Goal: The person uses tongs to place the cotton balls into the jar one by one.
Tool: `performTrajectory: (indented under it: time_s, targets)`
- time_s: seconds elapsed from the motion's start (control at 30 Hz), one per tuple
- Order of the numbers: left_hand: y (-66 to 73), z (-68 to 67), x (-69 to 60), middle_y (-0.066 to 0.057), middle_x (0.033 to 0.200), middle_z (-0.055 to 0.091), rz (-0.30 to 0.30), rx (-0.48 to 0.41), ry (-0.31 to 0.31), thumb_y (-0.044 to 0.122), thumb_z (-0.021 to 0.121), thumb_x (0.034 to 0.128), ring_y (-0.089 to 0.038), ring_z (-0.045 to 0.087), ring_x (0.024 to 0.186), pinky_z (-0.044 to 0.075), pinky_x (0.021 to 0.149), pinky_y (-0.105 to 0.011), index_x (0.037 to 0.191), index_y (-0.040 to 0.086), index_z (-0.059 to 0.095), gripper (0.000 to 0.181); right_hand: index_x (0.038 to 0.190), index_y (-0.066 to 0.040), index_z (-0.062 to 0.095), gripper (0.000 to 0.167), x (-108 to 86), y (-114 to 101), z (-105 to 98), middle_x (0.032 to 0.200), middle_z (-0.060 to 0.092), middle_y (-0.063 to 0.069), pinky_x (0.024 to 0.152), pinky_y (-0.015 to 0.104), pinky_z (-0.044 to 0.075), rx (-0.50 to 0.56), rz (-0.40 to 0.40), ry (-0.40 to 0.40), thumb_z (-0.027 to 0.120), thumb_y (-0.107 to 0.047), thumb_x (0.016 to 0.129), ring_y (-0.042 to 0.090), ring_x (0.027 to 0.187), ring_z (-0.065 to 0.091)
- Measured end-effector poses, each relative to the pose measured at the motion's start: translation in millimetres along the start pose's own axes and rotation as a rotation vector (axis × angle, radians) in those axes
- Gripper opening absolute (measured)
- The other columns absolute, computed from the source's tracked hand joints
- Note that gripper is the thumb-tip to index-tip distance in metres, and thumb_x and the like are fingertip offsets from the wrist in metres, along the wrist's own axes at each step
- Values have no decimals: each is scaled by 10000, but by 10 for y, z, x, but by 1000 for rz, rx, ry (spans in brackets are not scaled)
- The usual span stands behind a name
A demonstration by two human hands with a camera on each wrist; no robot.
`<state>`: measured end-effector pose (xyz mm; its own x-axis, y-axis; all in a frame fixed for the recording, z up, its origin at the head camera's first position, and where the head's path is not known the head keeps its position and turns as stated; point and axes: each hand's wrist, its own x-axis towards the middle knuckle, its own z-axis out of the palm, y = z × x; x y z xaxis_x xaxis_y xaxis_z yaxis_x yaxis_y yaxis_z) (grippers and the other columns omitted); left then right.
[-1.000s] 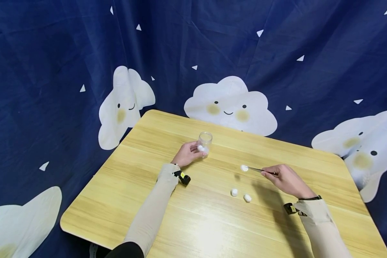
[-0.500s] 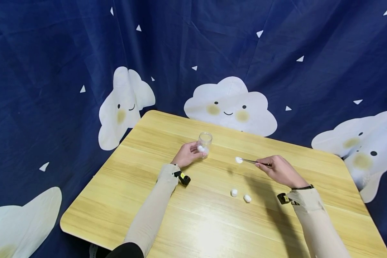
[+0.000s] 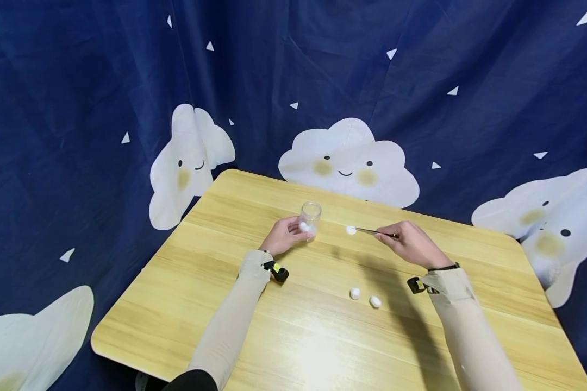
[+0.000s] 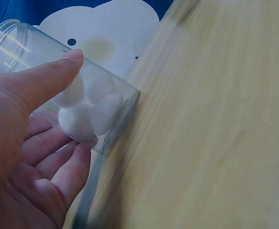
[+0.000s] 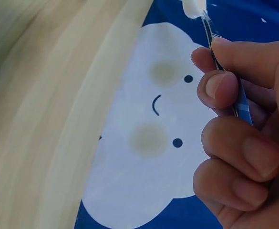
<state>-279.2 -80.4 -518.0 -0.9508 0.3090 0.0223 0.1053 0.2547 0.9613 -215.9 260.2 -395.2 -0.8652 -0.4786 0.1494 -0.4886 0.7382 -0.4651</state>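
My left hand [image 3: 285, 236] holds a clear, lidless jar [image 3: 311, 210] with its thumb and fingers around the side. Several white cotton balls [image 4: 84, 114] lie in the bottom of the jar, partly behind the thumb in the left wrist view. To the right of the jar, my right hand [image 3: 411, 244] pinches a pair of tweezers [image 3: 369, 232]. Their tips grip one cotton ball [image 3: 350, 230] above the table, apart from the jar. Two more cotton balls, a left one [image 3: 354, 294] and a right one [image 3: 375, 302], sit on the tabletop nearer the person.
The wooden table [image 3: 200, 271] has rounded corners, and its far edge runs behind the jar. A dark blue curtain [image 3: 254, 65] printed with white clouds hangs directly behind it. The right arm casts a long shadow across the tabletop.
My right hand has carried the tweezers and their cotton ball left and farther from the person, closer to the jar. The left hand and jar stay put, as do the two loose cotton balls.
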Motion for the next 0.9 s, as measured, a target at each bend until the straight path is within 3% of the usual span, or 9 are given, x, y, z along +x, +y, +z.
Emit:
performTrajectory:
  time_s: [0.13, 0.23, 0.53, 0.9]
  targets:
    - [2, 5, -1, -177, 1545, 540, 3, -9, -2, 205, 803, 916, -314, 587, 1384, 509, 1172, -350, 1461, 13, 547, 632, 1022, -111, 805, 167, 80, -34, -28, 595, 403, -84, 466, 195, 246, 13, -13, -5, 649, -169, 1031, 0, 503, 268]
    - [1, 7, 3, -178, 1538, 546, 1, -10, 0, 212, 806, 913, -312, 589, 1383, 509, 1172, -351, 1461, 13, 547, 638, 994, -113, 802, 153, 132, -44, -43, 595, 372, -99, 467, 189, 224, 14, -25, 0, 657, -152, 1024, -8, 504, 243]
    - [-10, -1, -1, -173, 1549, 536, -2, 5, 5, 219, 810, 911, -317, 581, 1391, 499, 1182, -360, 1451, 16, 559, 629, 951, -159, 798, 160, 298, -67, -43, 598, 356, -90, 477, 189, 202, 2, -40, -1, 657, -165, 1026, 9, 513, 243]
    - [-39, -11, 38, -180, 1554, 529, 3, 12, -1, 235, 826, 897, -324, 569, 1401, 484, 1195, -367, 1435, 10, 572, 636, 979, -140, 817, 154, 471, -140, -46, 606, 445, -73, 485, 200, 227, -1, -55, -9, 668, -146, 1015, 44, 521, 288]
